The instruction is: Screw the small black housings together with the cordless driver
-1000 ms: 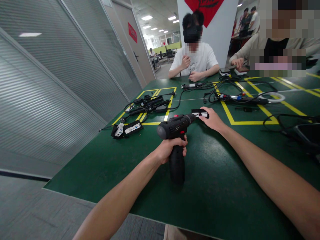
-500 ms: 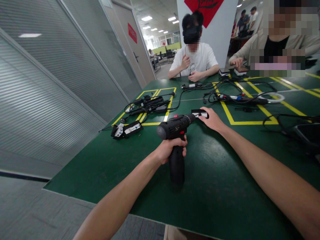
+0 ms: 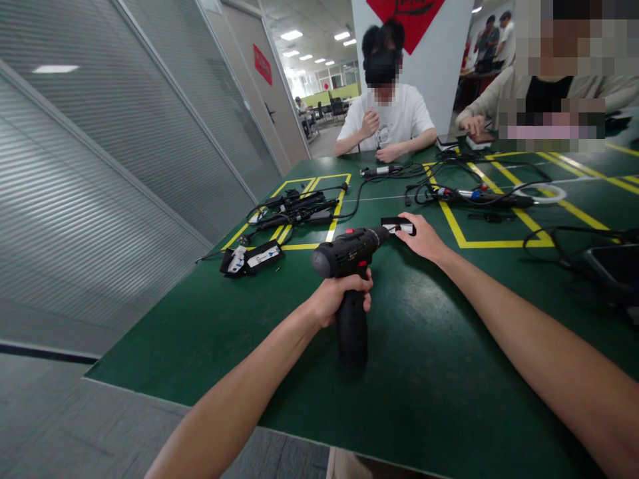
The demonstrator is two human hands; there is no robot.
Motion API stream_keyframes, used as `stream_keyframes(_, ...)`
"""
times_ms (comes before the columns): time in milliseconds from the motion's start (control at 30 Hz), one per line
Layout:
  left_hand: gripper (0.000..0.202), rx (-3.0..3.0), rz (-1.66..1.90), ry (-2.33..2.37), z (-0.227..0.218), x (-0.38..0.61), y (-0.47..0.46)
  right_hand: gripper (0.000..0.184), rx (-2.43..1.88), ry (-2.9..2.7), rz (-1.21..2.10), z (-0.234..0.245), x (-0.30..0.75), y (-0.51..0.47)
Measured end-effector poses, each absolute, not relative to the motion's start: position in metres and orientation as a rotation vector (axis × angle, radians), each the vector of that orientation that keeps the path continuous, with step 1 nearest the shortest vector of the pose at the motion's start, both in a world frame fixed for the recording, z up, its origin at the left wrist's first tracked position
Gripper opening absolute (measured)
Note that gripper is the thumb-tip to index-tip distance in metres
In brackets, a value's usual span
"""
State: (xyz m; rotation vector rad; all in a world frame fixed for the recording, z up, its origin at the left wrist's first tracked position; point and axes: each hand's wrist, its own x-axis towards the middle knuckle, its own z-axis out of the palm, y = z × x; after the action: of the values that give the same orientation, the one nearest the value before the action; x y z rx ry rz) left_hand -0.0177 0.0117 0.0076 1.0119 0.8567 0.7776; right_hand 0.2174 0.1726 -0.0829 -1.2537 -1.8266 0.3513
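My left hand (image 3: 333, 297) is wrapped round the grip of a black cordless drill (image 3: 344, 255), just below its red trigger. The drill is upright over the table, its chuck pointing forward and to the right. At the chuck's end lies a small black case with a white inside (image 3: 398, 227). My right hand (image 3: 421, 237) grips the right end of that case, fingers closed round it. The drill's front hides the near left part of the case, so I cannot tell whether the bit touches it.
On the green table (image 3: 224, 346) a black open case with white parts (image 3: 249, 258) lies at the left. Behind it is a heap of black cables and adapters (image 3: 299, 209). More cables and a tool (image 3: 479, 197) lie to the right. Two people sit across the table, one in a headset (image 3: 382, 66).
Both hands, the drill and the small case keep their places relative to each other. The whole view has shifted very slightly.
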Motion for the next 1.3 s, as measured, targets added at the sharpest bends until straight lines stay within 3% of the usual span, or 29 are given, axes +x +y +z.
stream_keyframes(1300, 0.024, 1.013, 0.777, 0.881, 0.008, -0.0181, 0.011, 0.044, -1.248, -1.833, 0.346, -0.0814, 0.2167, 0.1718)
